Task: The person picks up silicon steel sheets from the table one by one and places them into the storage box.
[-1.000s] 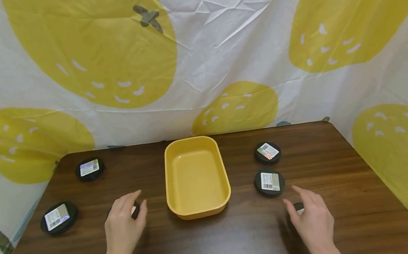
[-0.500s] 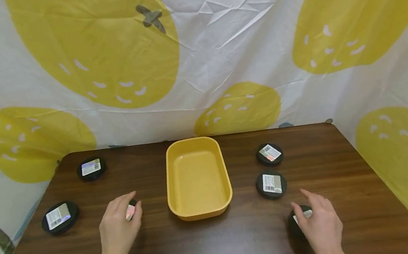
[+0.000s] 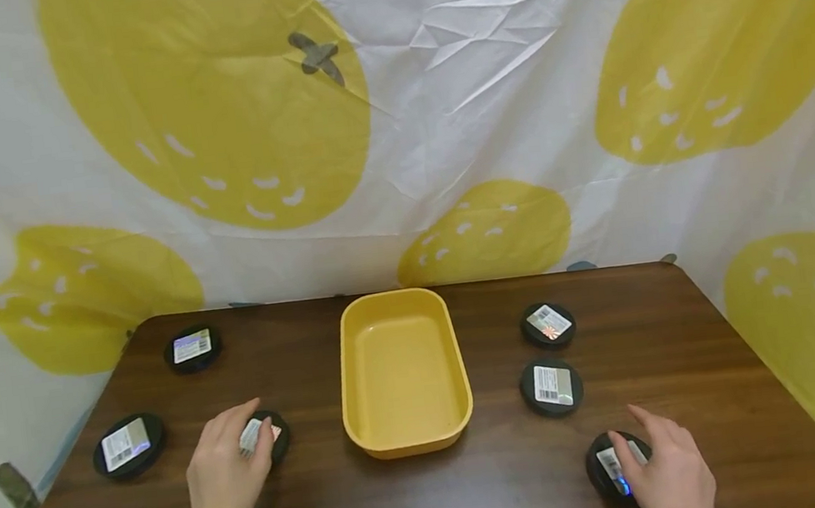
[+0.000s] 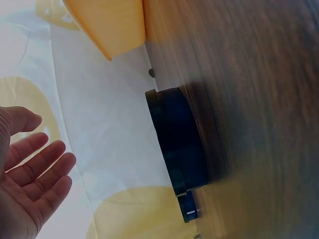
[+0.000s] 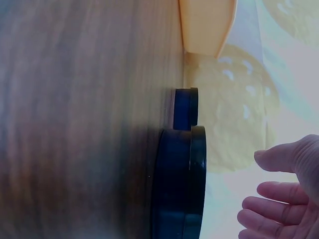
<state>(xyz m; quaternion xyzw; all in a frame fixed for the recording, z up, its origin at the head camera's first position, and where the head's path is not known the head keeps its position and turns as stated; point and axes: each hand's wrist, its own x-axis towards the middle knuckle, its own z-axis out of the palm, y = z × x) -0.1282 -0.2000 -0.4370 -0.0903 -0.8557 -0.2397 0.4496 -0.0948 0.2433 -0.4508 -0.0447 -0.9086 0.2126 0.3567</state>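
My left hand [image 3: 221,472] hovers over a round, flat black tub with a lid [image 3: 282,446] and a white label, partly covering it in the head view. In the left wrist view the fingers are relaxed and apart from that black tub [image 4: 179,142]. On the right side of the table, my right hand [image 3: 669,467] is held above another labelled black tub [image 3: 601,477]. The right wrist view shows its thumb and loosely bent fingers clear of the tub [image 5: 178,186]. Neither hand holds anything.
A yellow rectangular bin [image 3: 355,427] stands between the hands. Two more tubs lie at left, one nearer [image 3: 153,438] and one farther [image 3: 214,349]. At right are a back tub [image 3: 567,332] and one before it [image 3: 575,386]. A lemon-print curtain [image 3: 288,267] hangs behind the table.
Both hands have drawn back from over the tubs beneath them, the left leftward and the right rightward and nearer, so more of each tub shows. The head view has tilted slightly up.
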